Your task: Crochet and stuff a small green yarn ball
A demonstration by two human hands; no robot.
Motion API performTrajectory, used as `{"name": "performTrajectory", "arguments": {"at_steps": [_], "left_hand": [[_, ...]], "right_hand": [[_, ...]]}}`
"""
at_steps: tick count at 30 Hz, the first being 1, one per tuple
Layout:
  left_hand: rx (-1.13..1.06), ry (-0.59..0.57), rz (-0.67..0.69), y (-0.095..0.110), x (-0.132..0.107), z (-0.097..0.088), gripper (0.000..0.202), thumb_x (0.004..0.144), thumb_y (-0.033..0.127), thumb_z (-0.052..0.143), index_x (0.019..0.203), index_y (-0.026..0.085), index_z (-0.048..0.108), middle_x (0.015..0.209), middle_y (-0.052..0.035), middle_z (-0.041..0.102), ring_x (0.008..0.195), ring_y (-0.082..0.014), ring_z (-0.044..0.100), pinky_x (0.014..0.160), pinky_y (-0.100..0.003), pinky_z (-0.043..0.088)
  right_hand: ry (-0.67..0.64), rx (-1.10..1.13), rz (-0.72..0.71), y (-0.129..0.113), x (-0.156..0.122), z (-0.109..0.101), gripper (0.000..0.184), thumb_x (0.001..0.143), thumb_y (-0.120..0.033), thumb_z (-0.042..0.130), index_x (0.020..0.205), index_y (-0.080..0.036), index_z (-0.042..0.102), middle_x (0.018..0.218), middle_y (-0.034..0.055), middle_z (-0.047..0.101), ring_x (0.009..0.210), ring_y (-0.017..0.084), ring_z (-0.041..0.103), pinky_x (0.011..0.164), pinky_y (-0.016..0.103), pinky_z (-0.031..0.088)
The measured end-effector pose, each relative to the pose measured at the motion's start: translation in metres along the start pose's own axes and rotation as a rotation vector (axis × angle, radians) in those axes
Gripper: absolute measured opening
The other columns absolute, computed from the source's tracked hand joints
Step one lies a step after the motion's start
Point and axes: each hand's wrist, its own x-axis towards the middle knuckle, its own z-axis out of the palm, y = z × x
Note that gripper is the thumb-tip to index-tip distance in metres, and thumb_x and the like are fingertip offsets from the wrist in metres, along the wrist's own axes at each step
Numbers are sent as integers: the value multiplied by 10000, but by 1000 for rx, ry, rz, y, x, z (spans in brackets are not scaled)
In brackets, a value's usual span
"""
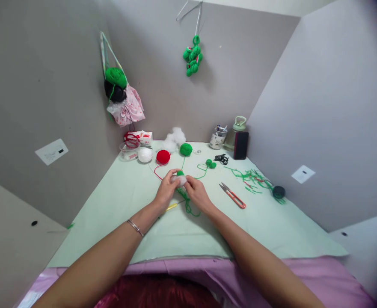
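Observation:
My left hand (pixel 166 188) is closed around a small green crocheted piece (pixel 180 173), with a tuft of white fibre stuffing (pixel 182 180) against it. From the other side, the fingers of my right hand (pixel 196 191) are pinched on the stuffing. How far the stuffing sits inside the piece cannot be made out. Loose green yarn (pixel 188 207) trails on the table below my hands. A crochet hook with a yellow handle (pixel 171 207) lies beside the yarn, partly behind my left wrist.
Behind my hands are green (pixel 185 149), red (pixel 163 156) and white yarn balls (pixel 145 154), plus a stuffing heap (pixel 174 139). Red-handled thread snips (pixel 232 196) lie right, near green yarn scraps (pixel 252 176). A phone (pixel 241 145) leans on a bottle (pixel 238 124). Partition walls enclose the table (pixel 111 231).

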Motion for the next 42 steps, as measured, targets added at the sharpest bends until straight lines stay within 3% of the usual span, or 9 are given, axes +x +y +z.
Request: {"name": "performTrajectory", "arguments": {"at_steps": [5,9,11,14,22,29,35,39,42], "left_hand": [[108,59,-9,-8,8,-1,370,997,370,660,1303,164,636,1294,-116,668,1087,-245,687,911,-456,610],[159,69,22,-6,9,-3,363,996,363,662,1298,164,638,1281,-113,672,1076,-241,689,906,-450,611],[172,58,39,-4,7,-4,340,993,355,667,1269,158,647,1241,-104,683,1048,-232,692,891,-439,611],[169,36,56,-1,2,-2,300,985,341,674,1218,153,657,1173,-88,692,996,-216,687,872,-422,601],[122,-11,97,7,-7,2,244,880,257,723,1112,195,686,1016,-27,707,954,-187,656,912,-302,510],[174,-17,67,1,1,-4,273,971,327,689,1180,151,671,1192,-91,692,1058,-234,677,932,-454,579],[130,5,-22,-5,3,-6,365,995,367,661,1299,165,640,1298,-116,668,1102,-250,684,931,-466,602],[77,-5,-73,-7,4,-4,385,995,373,660,1319,166,631,1313,-119,662,1110,-255,683,932,-471,604],[48,-14,-93,-5,4,-2,382,996,373,660,1316,166,632,1310,-118,663,1107,-253,684,929,-469,605]], "right_hand": [[-37,59,20,-3,-2,3,259,831,-429,577,679,-231,510,623,-37,479,646,156,412,661,305,302],[-61,178,81,-3,2,2,417,893,-609,485,708,-236,510,603,-47,412,599,147,395,603,288,346],[-76,222,110,-2,5,0,449,857,-654,523,697,-234,510,586,-54,403,574,136,386,578,279,354],[-78,248,146,-1,8,-2,423,762,-611,633,640,-227,504,560,-58,415,555,120,378,555,266,340],[-18,208,208,-1,8,-7,318,731,-489,602,587,-223,503,517,-69,392,523,106,337,532,260,290],[-39,49,101,-8,1,-3,239,761,-413,579,626,-236,493,545,-58,412,569,136,353,598,288,266],[-65,-38,8,-23,-13,3,139,810,-297,557,699,-248,489,586,-51,442,603,158,366,662,303,253],[-72,-4,13,-23,-12,2,172,818,-324,575,686,-244,500,593,-47,448,607,155,376,653,300,265],[-62,75,57,-19,-6,0,284,839,-438,566,654,-236,488,594,-43,437,605,146,385,617,289,295]]}}
